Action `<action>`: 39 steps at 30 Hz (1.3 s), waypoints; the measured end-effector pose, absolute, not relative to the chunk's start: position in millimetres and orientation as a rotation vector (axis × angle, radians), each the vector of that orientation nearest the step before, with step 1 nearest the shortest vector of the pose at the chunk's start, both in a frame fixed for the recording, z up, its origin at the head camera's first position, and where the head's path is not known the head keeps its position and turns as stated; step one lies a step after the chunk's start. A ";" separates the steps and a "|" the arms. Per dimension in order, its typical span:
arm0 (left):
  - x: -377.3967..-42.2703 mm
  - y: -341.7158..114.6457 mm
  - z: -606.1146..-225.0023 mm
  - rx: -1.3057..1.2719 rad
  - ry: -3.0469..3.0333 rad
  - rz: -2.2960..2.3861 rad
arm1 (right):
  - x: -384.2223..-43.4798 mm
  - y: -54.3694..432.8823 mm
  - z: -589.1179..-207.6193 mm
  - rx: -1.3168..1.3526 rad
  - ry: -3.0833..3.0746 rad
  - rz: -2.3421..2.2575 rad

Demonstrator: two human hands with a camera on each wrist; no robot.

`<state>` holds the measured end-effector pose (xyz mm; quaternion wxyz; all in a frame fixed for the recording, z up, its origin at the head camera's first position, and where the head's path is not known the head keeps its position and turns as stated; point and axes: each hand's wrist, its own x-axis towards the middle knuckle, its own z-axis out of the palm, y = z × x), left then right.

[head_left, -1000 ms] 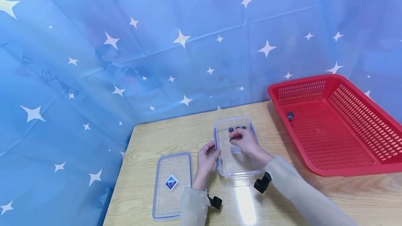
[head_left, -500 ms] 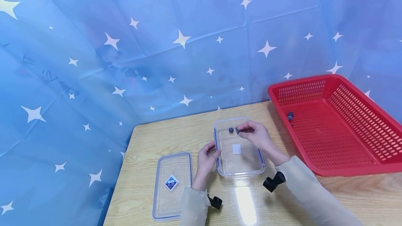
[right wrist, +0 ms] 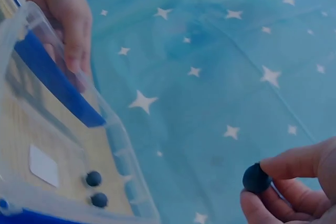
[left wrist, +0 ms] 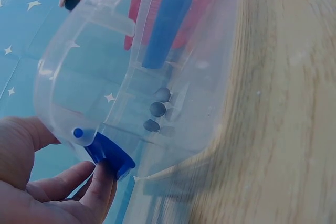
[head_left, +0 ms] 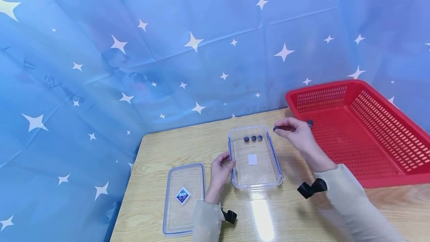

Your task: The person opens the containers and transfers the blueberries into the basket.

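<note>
In the head view a clear plastic food container with blue side clips stands lidless on the table. Three dark round berries, apparently blueberries, sit in a row near its far end. My left hand grips the container's left side; in the left wrist view its fingers press the blue clip, with the thumb at the rim. Between container and basket, my right hand is raised, pinching a single blueberry between thumb and fingertips, apart from both.
A red perforated basket stands at the right, with a few dark berries by its left wall, partly hidden by the right hand. The clear lid with blue edging lies left of the container. A starry blue cloth hangs behind.
My right hand has moved right, from over the container to beside the basket, with a blueberry in its fingertips. The left hand and container have stayed put.
</note>
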<state>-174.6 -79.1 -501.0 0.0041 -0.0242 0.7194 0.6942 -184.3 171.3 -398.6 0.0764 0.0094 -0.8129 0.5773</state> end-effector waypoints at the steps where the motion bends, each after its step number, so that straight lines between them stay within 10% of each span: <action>1: -174.4 -79.1 -500.7 -0.077 2.254 2.175 | -183.9 174.5 -397.2 0.015 -2.435 1.730; 39: -175.0 -79.5 -502.3 -0.071 2.256 2.174 | -176.3 304.1 -403.9 -0.298 -2.259 1.838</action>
